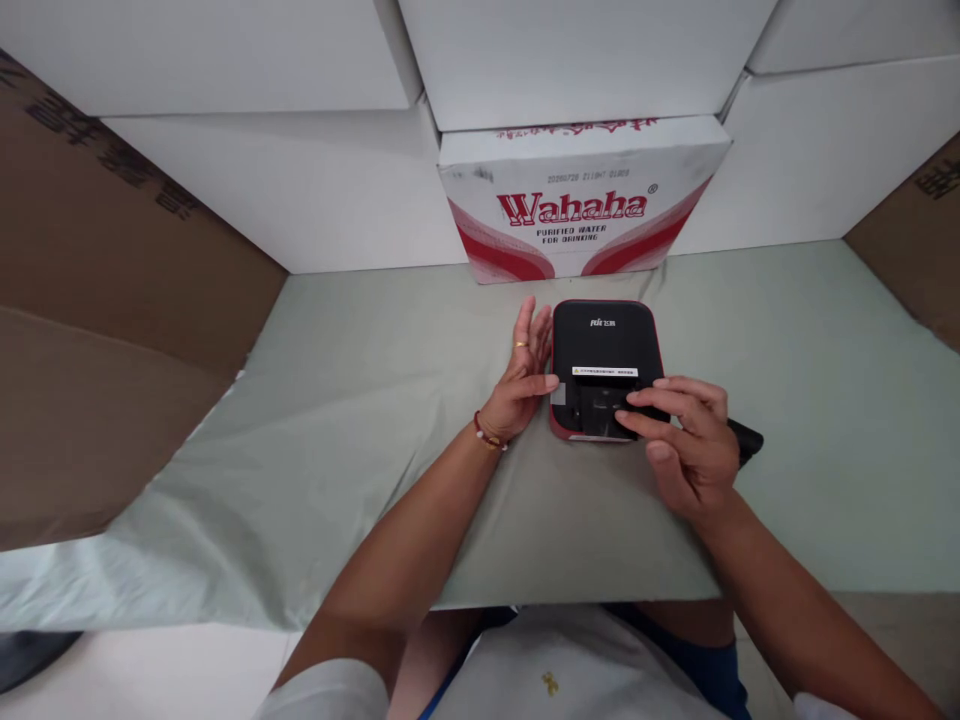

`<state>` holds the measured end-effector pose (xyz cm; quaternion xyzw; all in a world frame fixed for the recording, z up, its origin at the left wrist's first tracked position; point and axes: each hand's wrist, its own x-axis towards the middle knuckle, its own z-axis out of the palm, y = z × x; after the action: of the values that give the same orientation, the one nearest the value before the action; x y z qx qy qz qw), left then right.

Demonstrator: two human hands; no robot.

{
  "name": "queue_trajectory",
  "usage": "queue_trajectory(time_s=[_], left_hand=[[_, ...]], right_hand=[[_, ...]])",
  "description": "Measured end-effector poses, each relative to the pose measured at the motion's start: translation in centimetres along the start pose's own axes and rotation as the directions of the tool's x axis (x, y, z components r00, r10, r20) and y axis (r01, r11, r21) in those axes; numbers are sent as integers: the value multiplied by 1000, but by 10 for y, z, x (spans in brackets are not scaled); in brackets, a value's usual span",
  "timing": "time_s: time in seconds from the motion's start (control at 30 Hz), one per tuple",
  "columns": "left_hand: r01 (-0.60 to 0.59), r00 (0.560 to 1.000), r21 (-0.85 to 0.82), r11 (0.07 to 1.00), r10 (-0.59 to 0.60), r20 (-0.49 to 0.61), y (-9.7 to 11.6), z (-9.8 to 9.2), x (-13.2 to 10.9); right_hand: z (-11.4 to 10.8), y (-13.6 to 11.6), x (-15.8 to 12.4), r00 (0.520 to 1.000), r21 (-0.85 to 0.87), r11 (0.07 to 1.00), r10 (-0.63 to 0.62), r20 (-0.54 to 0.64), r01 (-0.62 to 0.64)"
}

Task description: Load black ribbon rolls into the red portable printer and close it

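Note:
A small black device with a red rim (604,345) lies flat on the pale green cloth (360,420), with a white label across its middle and a recess at its near end. My left hand (521,380) rests against its left side, fingers stretched out and apart, thumb touching the edge. My right hand (686,440) reaches over the near end with the fingers extended, fingertips pressing at the recess. A black object (746,440) pokes out behind my right hand; I cannot tell whether the hand holds it.
A white and red "Wahaha" water carton (581,195) stands just behind the device. White boxes (300,180) are stacked along the back. Brown cardboard walls stand at the left (97,330) and right (915,240). The cloth's near edge hangs by my lap.

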<state>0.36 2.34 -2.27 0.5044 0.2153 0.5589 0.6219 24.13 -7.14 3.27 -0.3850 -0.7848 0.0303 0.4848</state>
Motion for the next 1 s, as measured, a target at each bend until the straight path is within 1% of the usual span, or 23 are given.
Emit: queue_trajectory(time_s=[0.03,0.1,0.23,0.33,0.5,0.63,0.73,0.8,0.83,0.87,0.9,0.93,0.97,1.0], left_hand=[[45,998,-24,999,-44,47,1,-1,1],[93,990,-37,995,-89,111,6,-2,1],[120,977,29,992,-123,172,19,-4,0],[124,971,69,990,-135,197,23,-6,-1],[123,974,82,989,-136,180,23,-4,-4],[106,984,37,994,-110,140,18,0,-7],[130,986,6,992,-130,103,14,3,-8],[142,989,-25,990,-140,50,13,3,-7],[136,991,-48,990,-135,12,12,3,-6],[122,992,-73,990,-124,-33,11,2,-5],[105,990,-99,990,-114,-83,11,2,-3],[93,985,-121,988,-109,-137,10,1,-2],[88,975,-138,987,-114,-192,10,0,0],[96,960,-147,985,-131,-247,10,0,1]], right_hand=[[0,0,0,1000,2,1000,-7,3,7],[1,-1,1,1000,6,1000,-16,4,16],[1,-2,2,1000,-9,1000,-28,-10,28],[-1,-3,2,999,-15,999,-33,-7,33],[-2,-5,6,999,-32,999,-41,-7,41],[1,-5,6,998,-62,996,-61,-33,59],[-1,-7,6,996,-79,994,-80,-48,76],[-6,-9,10,996,-31,996,-88,-13,88],[-10,-10,15,997,23,997,-73,16,73],[-15,-11,21,999,86,996,-33,43,30],[-21,-11,29,997,146,988,34,74,-45],[-26,-10,39,985,192,970,129,112,-148],[-31,-9,50,959,209,942,231,163,-262],[-35,-7,63,919,187,913,318,234,-364]])
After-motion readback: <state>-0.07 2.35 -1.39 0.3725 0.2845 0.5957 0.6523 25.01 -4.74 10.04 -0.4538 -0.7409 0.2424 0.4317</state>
